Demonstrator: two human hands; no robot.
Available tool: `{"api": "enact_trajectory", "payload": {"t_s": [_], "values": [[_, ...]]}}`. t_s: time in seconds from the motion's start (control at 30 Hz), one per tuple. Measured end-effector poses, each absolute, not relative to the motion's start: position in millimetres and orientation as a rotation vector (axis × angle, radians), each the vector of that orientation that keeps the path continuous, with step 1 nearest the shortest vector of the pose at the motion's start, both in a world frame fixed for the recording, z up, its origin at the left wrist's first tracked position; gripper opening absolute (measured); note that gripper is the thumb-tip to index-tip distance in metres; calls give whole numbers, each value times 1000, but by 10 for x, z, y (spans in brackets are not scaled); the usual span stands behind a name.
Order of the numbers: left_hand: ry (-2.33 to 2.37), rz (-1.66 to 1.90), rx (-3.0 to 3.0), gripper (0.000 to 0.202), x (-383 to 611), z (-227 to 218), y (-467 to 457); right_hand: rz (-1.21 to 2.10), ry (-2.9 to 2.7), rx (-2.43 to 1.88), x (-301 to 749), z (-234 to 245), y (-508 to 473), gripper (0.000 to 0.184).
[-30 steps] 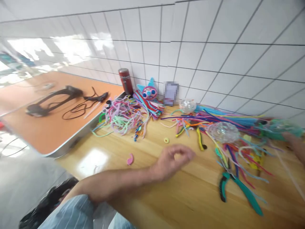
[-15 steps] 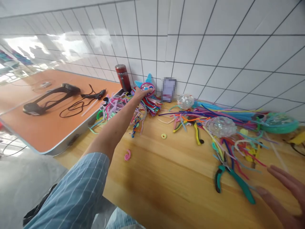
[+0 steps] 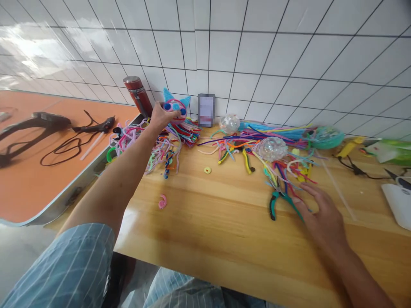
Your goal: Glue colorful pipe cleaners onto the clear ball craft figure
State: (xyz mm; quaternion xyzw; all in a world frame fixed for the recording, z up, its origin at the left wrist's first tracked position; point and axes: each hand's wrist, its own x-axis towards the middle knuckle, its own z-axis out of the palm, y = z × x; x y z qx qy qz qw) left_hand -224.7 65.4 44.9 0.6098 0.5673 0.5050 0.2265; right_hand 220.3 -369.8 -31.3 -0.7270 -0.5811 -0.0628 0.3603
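My left hand (image 3: 162,115) reaches to the back of the table and grips a round craft figure (image 3: 175,112) with light blue pointed ears and a pinkish face with blue dots. The figure rests at a heap of pipe cleaners (image 3: 189,132) near the wall. Over the table's right half, my right hand (image 3: 324,220) has its fingers apart and seems to hold nothing. Its fingertips are beside the handle of the teal and black pliers (image 3: 273,205); whether they touch it I cannot tell. A small pink coil (image 3: 162,201) and a yellow ring (image 3: 207,170) lie between the hands.
A red thermos (image 3: 138,96) and a phone (image 3: 206,110) stand against the tiled wall. Clear crinkled balls (image 3: 272,148), yellow pliers (image 3: 247,161) and a green bowl-like item (image 3: 329,137) lie among pipe cleaners. A glue gun (image 3: 99,126) lies on the orange table (image 3: 28,188).
The view has shifted right. My right hand has moved inward, up to the pliers' handle. My left hand stays on the craft figure, whose face now shows more.
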Motion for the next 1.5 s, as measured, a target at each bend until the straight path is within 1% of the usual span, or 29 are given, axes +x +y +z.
{"api": "enact_trajectory", "payload": {"t_s": [0.1, 0.23, 0.27, 0.33, 0.4, 0.47, 0.57, 0.63, 0.7, 0.77, 0.87, 0.9, 1.03, 1.2, 1.37, 1.5], "values": [[1565, 1340, 1683, 61, -2221, 606, 407, -198, -1541, -1844, 2182, -331, -3710, 45], [1414, 1448, 1718, 55, -2152, 874, -26, -164, -1517, -1809, 2089, -207, -3800, 43], [1346, 1470, 1745, 58, -2108, 911, -184, -125, -1500, -1799, 2037, -168, -3827, 43], [1196, 1488, 1796, 70, -1960, 894, -592, 35, -1448, -1774, 1884, -99, -3866, 45], [950, 1378, 1783, 84, -1736, 734, -1108, 274, -1377, -1704, 1674, -51, -3864, 51], [823, 1187, 1733, 90, -1480, 459, -1652, 504, -1311, -1573, 1443, -21, -3808, 62], [783, 1055, 1705, 87, -1161, -1, -2290, 755, -1252, -1384, 1155, -6, -3649, 75], [747, 1020, 1701, 90, -1041, -246, -2511, 886, -1224, -1323, 1036, -26, -3537, 72], [751, 1007, 1695, 95, -997, -415, -2587, 959, -1194, -1322, 974, -75, -3447, 65], [755, 989, 1683, 102, -1003, -514, -2582, 967, -1167, -1335, 954, -141, -3387, 59], [669, 919, 1647, 116, -1042, -563, -2549, 928, -1139, -1315, 968, -228, -3335, 57], [630, 891, 1631, 117, -1052, -563, -2544, 919, -1134, -1306, 976, -248, -3324, 57], [624, 868, 1565, 106, -1053, -535, -2543, 906, -1151, -1257, 990, -296, -3304, 58], [747, 906, 1620, 93, -1053, -515, -2538, 945, -1172, -1228, 1004, -358, -3358, 72], [778, 909, 1621, 92, -1071, -496, -2559, 967, -1232, -1346, 1034, -392, -3437, 88], [764, 889, 1608, 95, -1073, -473, -2561, 937, -1239, -1361, 1030, -398, -3440, 86]]}}
